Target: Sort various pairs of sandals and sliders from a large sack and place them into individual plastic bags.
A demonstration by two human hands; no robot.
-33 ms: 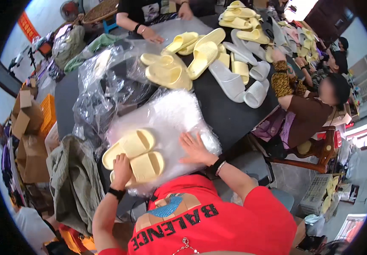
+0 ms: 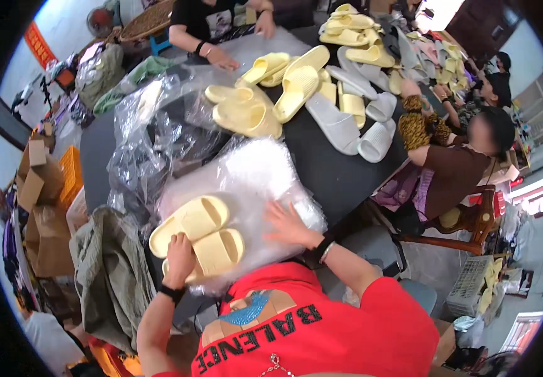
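Note:
Two pale yellow slippers lie side by side on a stack of clear plastic bags (image 2: 259,169) in front of me. My left hand (image 2: 180,257) is closed round the footbed of the nearer slipper (image 2: 221,251), its fingertips close to the farther slipper (image 2: 199,217). To the right, my right hand (image 2: 289,225) rests flat on the bags with fingers spread, a little blurred, holding nothing. The palm side of the left hand is hidden.
Crumpled clear plastic (image 2: 142,144) covers the dark table's (image 2: 328,182) left part. Yellow slippers (image 2: 246,116) and grey slippers (image 2: 334,122) are heaped beyond. A grey-green cloth (image 2: 111,270) hangs at the left edge. One co-worker's hand (image 2: 221,60) is across the table; other people sit at right.
My right hand has shifted very slightly on the bags. The left hand stays on the slipper, and the whole view has moved a little.

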